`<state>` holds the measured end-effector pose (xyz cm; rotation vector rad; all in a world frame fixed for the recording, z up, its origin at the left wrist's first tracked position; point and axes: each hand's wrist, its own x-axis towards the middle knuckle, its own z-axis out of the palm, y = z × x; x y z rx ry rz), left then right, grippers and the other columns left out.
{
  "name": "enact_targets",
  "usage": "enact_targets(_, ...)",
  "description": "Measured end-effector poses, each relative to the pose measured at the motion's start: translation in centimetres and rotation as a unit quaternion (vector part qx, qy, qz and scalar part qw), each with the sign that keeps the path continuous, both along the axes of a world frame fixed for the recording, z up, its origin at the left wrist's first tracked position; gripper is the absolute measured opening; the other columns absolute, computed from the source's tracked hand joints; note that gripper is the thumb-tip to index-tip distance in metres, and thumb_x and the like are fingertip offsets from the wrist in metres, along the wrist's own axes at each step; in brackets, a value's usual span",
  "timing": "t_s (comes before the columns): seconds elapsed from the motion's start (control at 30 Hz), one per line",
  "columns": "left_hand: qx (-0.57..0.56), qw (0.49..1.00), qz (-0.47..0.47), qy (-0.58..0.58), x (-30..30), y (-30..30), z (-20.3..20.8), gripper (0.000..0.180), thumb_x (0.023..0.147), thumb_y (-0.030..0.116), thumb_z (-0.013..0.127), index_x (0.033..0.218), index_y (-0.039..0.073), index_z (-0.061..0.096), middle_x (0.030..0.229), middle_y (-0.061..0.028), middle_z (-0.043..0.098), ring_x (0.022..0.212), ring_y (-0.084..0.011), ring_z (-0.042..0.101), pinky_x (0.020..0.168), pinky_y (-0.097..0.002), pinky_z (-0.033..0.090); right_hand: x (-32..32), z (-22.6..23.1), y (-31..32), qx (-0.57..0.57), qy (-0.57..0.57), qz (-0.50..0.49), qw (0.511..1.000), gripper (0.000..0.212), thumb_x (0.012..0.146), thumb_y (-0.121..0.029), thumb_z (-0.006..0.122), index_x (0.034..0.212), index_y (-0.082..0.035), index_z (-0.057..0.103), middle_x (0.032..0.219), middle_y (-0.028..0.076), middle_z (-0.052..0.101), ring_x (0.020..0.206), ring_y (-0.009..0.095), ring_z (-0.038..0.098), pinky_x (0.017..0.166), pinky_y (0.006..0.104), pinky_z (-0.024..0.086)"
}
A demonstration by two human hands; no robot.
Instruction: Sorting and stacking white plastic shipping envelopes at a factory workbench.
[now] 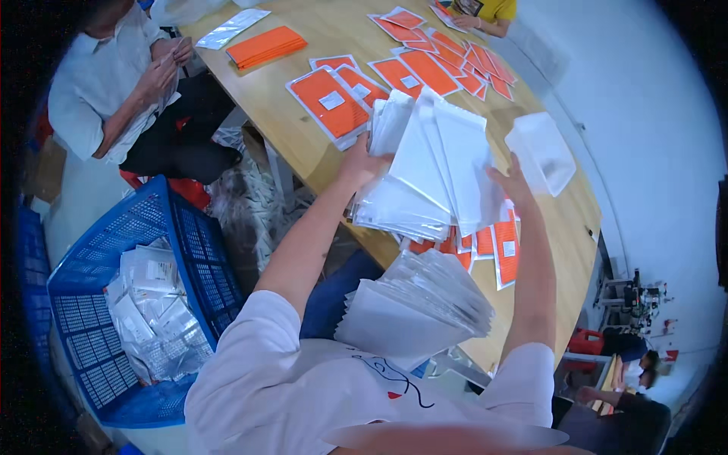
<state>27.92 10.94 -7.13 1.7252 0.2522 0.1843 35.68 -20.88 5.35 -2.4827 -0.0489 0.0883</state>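
While my left hand (365, 162) clamps the white bags (444, 163) and my right hand (514, 182) stands spread alongside, I judge this squaring-up, needing even pressure.

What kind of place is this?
Probably a small packing workshop: orange packets in clear wrapping are spread over a wooden table, a stack of whitish plastic sleeves is held above it, and a blue basket holds more bagged items.

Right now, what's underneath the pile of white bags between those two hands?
Some orange packets show just past the near edge of the white bags. Whatever lies directly beneath the pile is covered, so I can't tell what's there.
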Motion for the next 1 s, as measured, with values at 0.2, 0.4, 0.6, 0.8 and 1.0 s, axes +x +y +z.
enact_targets(0.2, 0.000, 1.000, 0.013, 0.013, 0.3, 0.0, -0.7, 0.077, 0.073, 0.040, 0.069, 0.134, 0.003, 0.040, 0.121, -0.0220, 0.056, 0.106, -0.0337, 0.057, 0.090, -0.0385, 0.045, -2.0, 0.3, 0.9, 0.087, 0.123, -0.037, 0.988, 0.088, 0.075, -0.038, 0.073, 0.139, 0.004, 0.031, 0.124, 0.025, 0.053, 0.106, 0.033, 0.057, 0.090, 0.0387, 0.047)
enact_targets(0.4, 0.011, 1.000, -0.007, 0.002, 0.6, 0.1, -0.9, 0.077, 0.077, 0.043, 0.067, 0.136, 0.002, 0.038, 0.124, -0.0212, 0.055, 0.108, -0.0329, 0.056, 0.091, -0.0374, 0.045, -4.2, 0.8, 3.6, 0.188, 0.176, -0.043, 0.965, 0.078, 0.074, -0.031, 0.075, 0.134, 0.005, 0.040, 0.120, 0.025, 0.055, 0.105, 0.033, 0.057, 0.090, 0.0387, 0.047)
enact_targets(0.6, -0.160, 0.984, -0.061, 0.056, 0.7, 2.2, 0.4, 0.085, 0.079, 0.051, 0.062, 0.141, 0.001, 0.031, 0.130, -0.0196, 0.051, 0.115, -0.0303, 0.053, 0.094, -0.0371, 0.044, -5.9, -1.1, 4.9, 0.211, 0.189, 0.005, 0.959, 0.077, 0.073, -0.025, 0.076, 0.134, 0.005, 0.040, 0.121, 0.026, 0.054, 0.107, 0.034, 0.056, 0.091, 0.0402, 0.047)
enact_targets(0.8, -0.214, 0.956, -0.169, 0.108, -0.7, 2.2, 7.5, 0.083, 0.077, 0.039, 0.066, 0.142, 0.003, 0.031, 0.131, -0.0205, 0.049, 0.116, -0.0327, 0.051, 0.097, -0.0388, 0.043, -6.0, -4.2, 5.7, 0.218, 0.140, 0.001, 0.966, 0.079, 0.075, -0.023, 0.075, 0.137, 0.004, 0.034, 0.126, 0.026, 0.050, 0.112, 0.034, 0.053, 0.093, 0.0400, 0.046)
enact_targets(1.0, -0.227, 0.948, -0.222, -0.008, 0.0, 1.6, 5.1, 0.090, 0.068, 0.024, 0.074, 0.142, 0.003, 0.029, 0.129, -0.0200, 0.051, 0.116, -0.0324, 0.051, 0.097, -0.0397, 0.042, -8.1, -1.4, 9.2, 0.274, 0.142, -0.076, 0.948, 0.080, 0.076, -0.021, 0.073, 0.139, 0.003, 0.030, 0.129, 0.026, 0.047, 0.115, 0.034, 0.050, 0.094, 0.0409, 0.044)
